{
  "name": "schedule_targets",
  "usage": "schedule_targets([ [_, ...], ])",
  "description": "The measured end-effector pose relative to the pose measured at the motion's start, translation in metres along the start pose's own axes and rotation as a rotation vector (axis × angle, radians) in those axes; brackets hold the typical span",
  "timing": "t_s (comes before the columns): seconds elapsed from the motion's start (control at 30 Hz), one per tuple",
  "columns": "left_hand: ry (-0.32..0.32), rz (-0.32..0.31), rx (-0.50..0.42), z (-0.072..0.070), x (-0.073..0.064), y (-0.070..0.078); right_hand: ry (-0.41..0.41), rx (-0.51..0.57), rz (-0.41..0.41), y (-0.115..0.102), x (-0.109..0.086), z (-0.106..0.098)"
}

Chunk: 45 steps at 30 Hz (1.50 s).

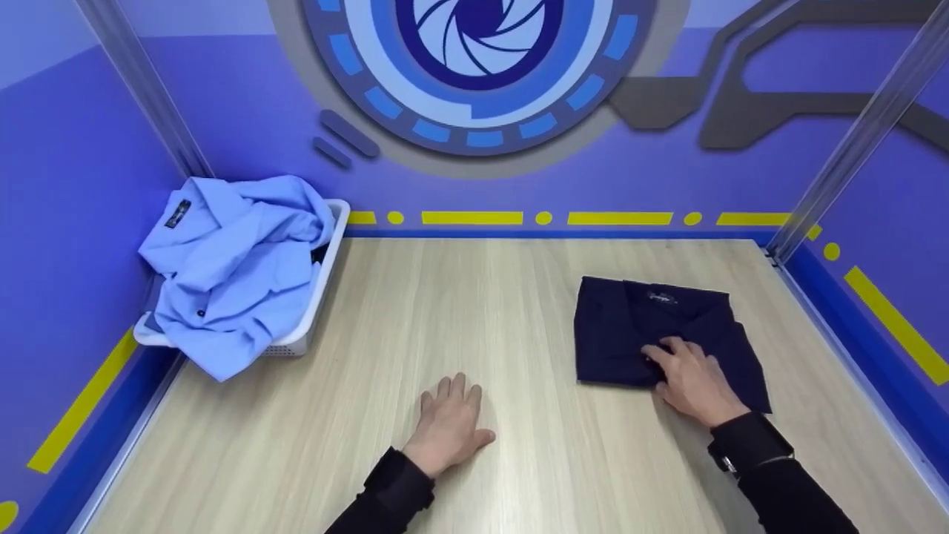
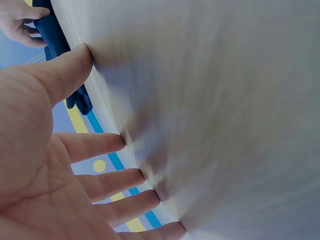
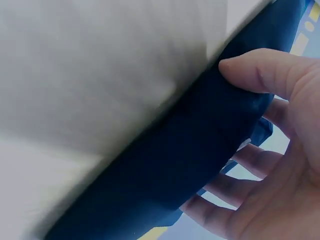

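Note:
A folded dark navy shirt lies on the right half of the table, its collar and label toward the back. My right hand rests on the shirt's front part. In the right wrist view, the thumb lies near the shirt's close edge and the slightly bent fingers touch its upper side. My left hand is spread on the bare wood in the middle, fingertips touching the surface and nothing in its grasp.
At the left back corner, a white plastic basket holds a crumpled light blue shirt that hangs over its front rim. The wooden table is bordered by blue patterned walls with metal corner posts.

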<state>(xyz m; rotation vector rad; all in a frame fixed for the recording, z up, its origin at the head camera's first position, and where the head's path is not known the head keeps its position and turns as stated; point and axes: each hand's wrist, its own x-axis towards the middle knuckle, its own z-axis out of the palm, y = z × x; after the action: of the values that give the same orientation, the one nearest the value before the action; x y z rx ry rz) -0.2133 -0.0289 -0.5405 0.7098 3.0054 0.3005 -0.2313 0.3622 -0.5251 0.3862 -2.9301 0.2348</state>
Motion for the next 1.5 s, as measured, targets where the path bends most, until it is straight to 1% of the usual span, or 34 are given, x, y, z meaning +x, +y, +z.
schedule_targets([
  [0.23, -0.025, -0.014, -0.004, -0.002, -0.001, 0.002, 0.020, -0.014, 0.071, 0.018, 0.011, 0.001],
  [0.43, -0.046, -0.015, -0.023, -0.002, -0.001, 0.002, 0.054, -0.043, 0.108, 0.035, 0.018, 0.002],
  [0.67, -0.055, -0.016, -0.033, -0.002, -0.001, 0.001, 0.094, -0.029, 0.129, 0.052, 0.025, 0.004],
  [0.9, -0.052, -0.026, -0.053, -0.001, -0.001, 0.001, 0.109, -0.012, 0.193, 0.065, 0.033, 0.006],
  [1.07, -0.082, -0.036, -0.031, -0.003, 0.000, 0.003, 0.129, -0.021, 0.237, 0.075, 0.040, 0.008],
  [1.17, -0.086, -0.034, -0.001, -0.003, 0.000, 0.004, 0.138, -0.015, 0.256, 0.081, 0.043, 0.009],
  [1.3, -0.077, -0.031, 0.019, -0.001, 0.000, 0.003, 0.103, 0.017, 0.289, 0.088, 0.048, 0.009],
  [1.5, -0.073, -0.030, -0.006, -0.001, 0.000, 0.001, 0.034, 0.053, 0.367, 0.097, 0.054, 0.005],
])
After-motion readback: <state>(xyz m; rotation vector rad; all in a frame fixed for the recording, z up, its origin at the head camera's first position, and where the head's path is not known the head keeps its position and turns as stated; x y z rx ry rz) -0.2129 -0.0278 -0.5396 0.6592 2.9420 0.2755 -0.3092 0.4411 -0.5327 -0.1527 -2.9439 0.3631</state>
